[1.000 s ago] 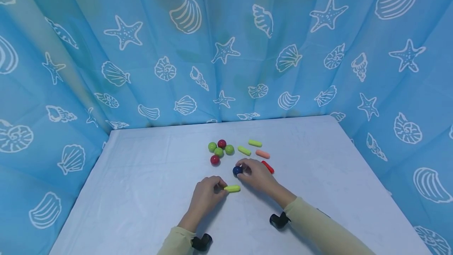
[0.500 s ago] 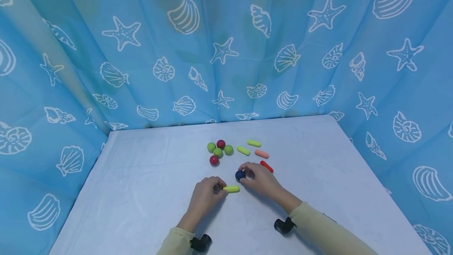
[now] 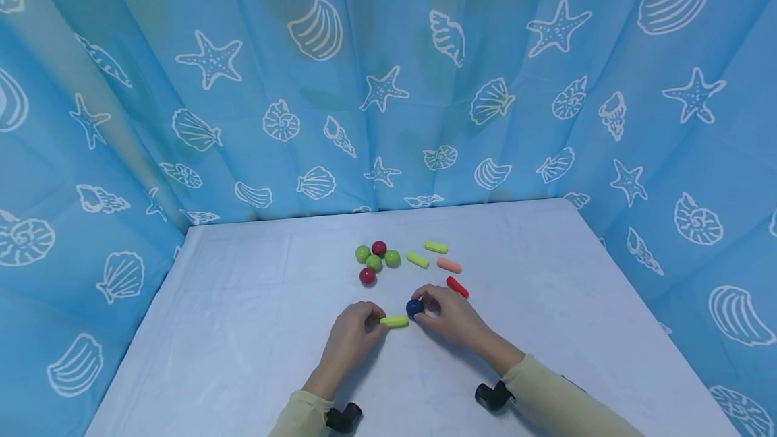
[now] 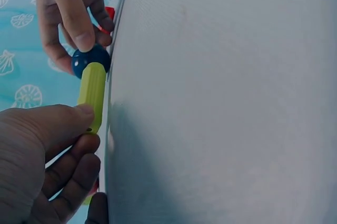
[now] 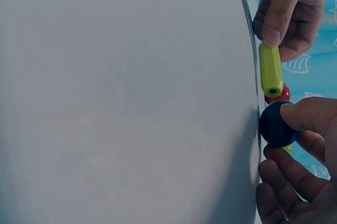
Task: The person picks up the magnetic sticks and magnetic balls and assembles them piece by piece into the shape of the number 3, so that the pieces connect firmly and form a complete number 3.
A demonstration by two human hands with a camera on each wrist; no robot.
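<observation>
My left hand (image 3: 352,332) pinches one end of a yellow-green ribbed stick (image 3: 396,322) between thumb and fingertips. A small hole shows in the stick's free end (image 5: 273,90) in the right wrist view. Across from it my right hand (image 3: 452,315) holds a dark blue ball (image 3: 415,308) between thumb and fingers. The stick's free end points at the ball, with a narrow gap between them in the right wrist view. Both are low over the white table, near its middle.
Farther back lie two red balls (image 3: 367,276) and several green balls (image 3: 392,258) in a cluster. Right of them are two more yellow-green sticks (image 3: 417,259), a salmon stick (image 3: 449,265) and a red stick (image 3: 457,286). A blue shell-print curtain (image 3: 382,86) surrounds the white table (image 3: 255,275).
My right hand has brought the blue ball nearer, toward the stick's free end. The left hand and its stick have barely moved.
</observation>
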